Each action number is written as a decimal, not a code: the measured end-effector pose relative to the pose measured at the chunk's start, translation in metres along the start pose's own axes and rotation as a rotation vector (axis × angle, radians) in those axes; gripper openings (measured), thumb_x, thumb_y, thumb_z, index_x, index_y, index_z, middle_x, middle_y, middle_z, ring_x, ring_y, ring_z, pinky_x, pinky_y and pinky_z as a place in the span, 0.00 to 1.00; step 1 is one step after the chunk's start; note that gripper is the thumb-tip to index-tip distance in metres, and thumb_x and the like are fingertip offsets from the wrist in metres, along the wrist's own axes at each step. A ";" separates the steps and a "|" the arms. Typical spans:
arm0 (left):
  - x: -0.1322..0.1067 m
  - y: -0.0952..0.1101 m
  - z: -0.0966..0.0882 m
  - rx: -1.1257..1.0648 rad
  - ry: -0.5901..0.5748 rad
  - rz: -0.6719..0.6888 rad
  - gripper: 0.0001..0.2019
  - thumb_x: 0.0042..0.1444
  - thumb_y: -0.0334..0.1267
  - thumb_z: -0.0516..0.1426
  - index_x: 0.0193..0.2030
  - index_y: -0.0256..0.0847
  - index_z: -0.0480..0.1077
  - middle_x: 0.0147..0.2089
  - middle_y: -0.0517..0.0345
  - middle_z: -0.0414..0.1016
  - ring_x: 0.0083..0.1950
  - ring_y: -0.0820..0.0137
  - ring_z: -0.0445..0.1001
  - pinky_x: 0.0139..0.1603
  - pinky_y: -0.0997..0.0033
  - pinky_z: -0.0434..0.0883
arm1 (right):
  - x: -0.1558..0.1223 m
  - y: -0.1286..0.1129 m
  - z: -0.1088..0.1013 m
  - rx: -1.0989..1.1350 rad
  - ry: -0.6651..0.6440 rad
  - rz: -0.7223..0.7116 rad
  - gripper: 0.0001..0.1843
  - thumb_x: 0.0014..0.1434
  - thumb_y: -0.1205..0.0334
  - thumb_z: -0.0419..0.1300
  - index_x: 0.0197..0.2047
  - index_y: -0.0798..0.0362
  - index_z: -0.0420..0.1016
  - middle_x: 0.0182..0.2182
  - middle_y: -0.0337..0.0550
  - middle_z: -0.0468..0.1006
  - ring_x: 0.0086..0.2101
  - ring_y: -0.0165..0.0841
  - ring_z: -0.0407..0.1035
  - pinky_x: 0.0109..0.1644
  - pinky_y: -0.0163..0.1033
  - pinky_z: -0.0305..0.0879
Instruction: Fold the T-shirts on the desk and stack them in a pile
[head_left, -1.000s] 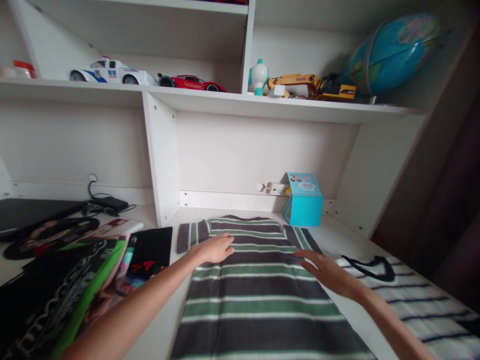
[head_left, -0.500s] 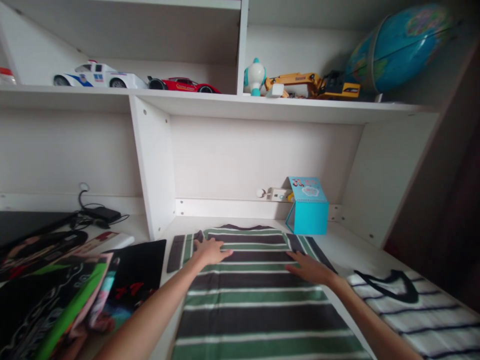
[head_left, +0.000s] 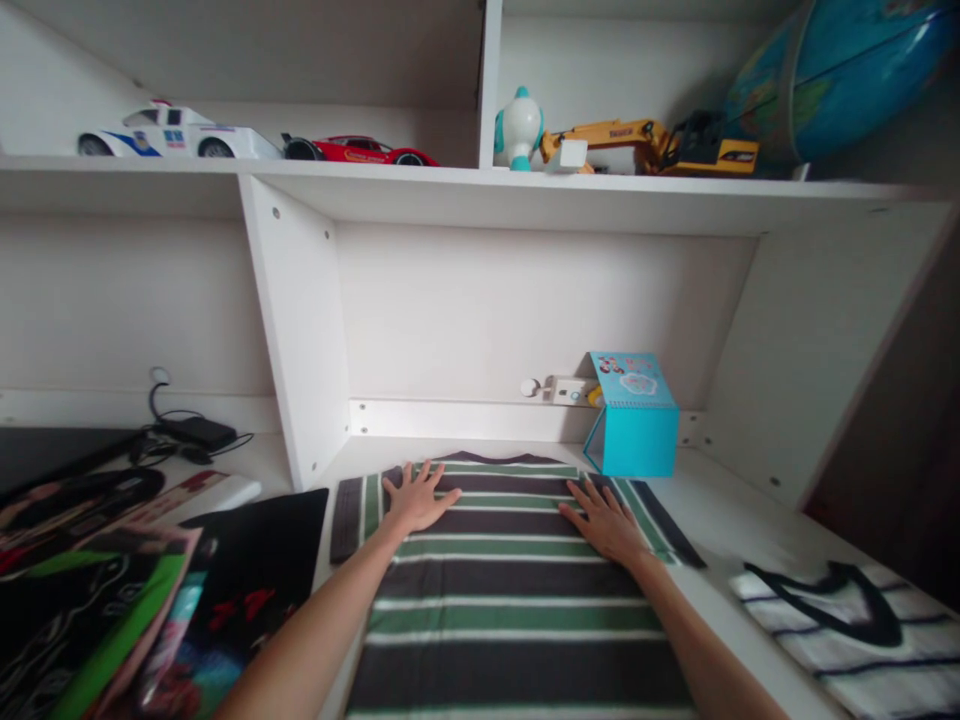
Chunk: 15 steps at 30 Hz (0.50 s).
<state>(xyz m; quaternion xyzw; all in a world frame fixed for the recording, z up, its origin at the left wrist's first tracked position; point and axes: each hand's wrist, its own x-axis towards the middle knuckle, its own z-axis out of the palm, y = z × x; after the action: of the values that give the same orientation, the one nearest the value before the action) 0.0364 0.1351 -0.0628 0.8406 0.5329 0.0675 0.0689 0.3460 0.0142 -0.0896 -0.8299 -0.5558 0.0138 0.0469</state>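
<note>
A striped T-shirt point(head_left: 510, 580) in dark grey, green and white lies spread on the white desk, its collar end toward the back panel. Flat on its left shoulder area rests my left hand point(head_left: 418, 500), fingers spread. My right hand point(head_left: 606, 522) lies on the shirt's right shoulder area, also with its fingers apart. Both sleeves stick out sideways past my hands. The lower end of the shirt runs out of view at the bottom.
A white striped garment with a dark collar point(head_left: 855, 620) lies at the right. A turquoise desk calendar point(head_left: 637, 440) stands behind the shirt. Dark clothes and printed items point(head_left: 112, 620) are piled at the left, near a black adapter point(head_left: 199, 432). Toys line the shelf point(head_left: 420, 195) above.
My left hand has spread its fingers and shifted slightly up the shirt. My right hand has turned flatter, fingers wider apart. The shirt looks smoother near the left shoulder, and the camera view has shifted.
</note>
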 end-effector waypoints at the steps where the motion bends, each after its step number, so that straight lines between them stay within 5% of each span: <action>1: 0.001 0.000 0.000 0.009 0.006 0.000 0.38 0.48 0.68 0.33 0.64 0.56 0.41 0.68 0.60 0.36 0.65 0.41 0.32 0.50 0.24 0.37 | 0.000 0.001 -0.001 -0.008 0.004 -0.001 0.33 0.57 0.38 0.39 0.63 0.37 0.40 0.64 0.34 0.42 0.61 0.43 0.37 0.59 0.52 0.44; 6: 0.002 0.001 0.002 0.021 -0.010 0.005 0.39 0.48 0.68 0.32 0.64 0.55 0.41 0.68 0.59 0.34 0.65 0.42 0.32 0.50 0.25 0.37 | -0.011 -0.015 -0.025 -0.058 0.033 -0.022 0.29 0.61 0.46 0.42 0.63 0.44 0.45 0.63 0.44 0.47 0.60 0.45 0.40 0.57 0.55 0.47; 10: 0.001 0.002 -0.002 0.000 -0.023 -0.006 0.38 0.49 0.67 0.34 0.65 0.53 0.41 0.68 0.58 0.34 0.65 0.43 0.31 0.51 0.26 0.36 | -0.069 -0.066 -0.055 -0.056 0.068 -0.126 0.29 0.60 0.56 0.49 0.62 0.58 0.51 0.61 0.58 0.48 0.60 0.49 0.40 0.58 0.57 0.42; 12: 0.001 0.002 -0.008 -0.039 -0.065 0.004 0.39 0.49 0.67 0.37 0.65 0.51 0.41 0.68 0.56 0.33 0.65 0.44 0.30 0.52 0.27 0.35 | -0.124 -0.100 -0.061 0.009 0.026 -0.375 0.28 0.56 0.53 0.54 0.59 0.50 0.58 0.60 0.48 0.54 0.59 0.42 0.46 0.59 0.46 0.48; 14: 0.003 0.000 -0.015 -0.092 -0.137 0.033 0.39 0.49 0.67 0.39 0.65 0.52 0.42 0.68 0.55 0.32 0.65 0.44 0.29 0.53 0.29 0.35 | -0.186 -0.133 -0.059 0.329 -0.030 -0.816 0.30 0.53 0.46 0.56 0.57 0.48 0.60 0.58 0.45 0.59 0.57 0.41 0.52 0.57 0.44 0.54; 15: 0.005 -0.003 -0.019 -0.119 -0.165 0.048 0.38 0.49 0.66 0.39 0.65 0.53 0.42 0.68 0.55 0.32 0.65 0.45 0.30 0.54 0.30 0.35 | -0.217 -0.147 -0.056 0.506 0.002 -0.918 0.25 0.55 0.46 0.54 0.55 0.43 0.62 0.56 0.39 0.62 0.55 0.38 0.56 0.54 0.44 0.58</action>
<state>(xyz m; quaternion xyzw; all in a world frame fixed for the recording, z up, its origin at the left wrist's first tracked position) 0.0320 0.1419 -0.0451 0.8504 0.5000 0.0314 0.1608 0.1322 -0.1340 -0.0269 -0.4637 -0.8415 0.1246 0.2477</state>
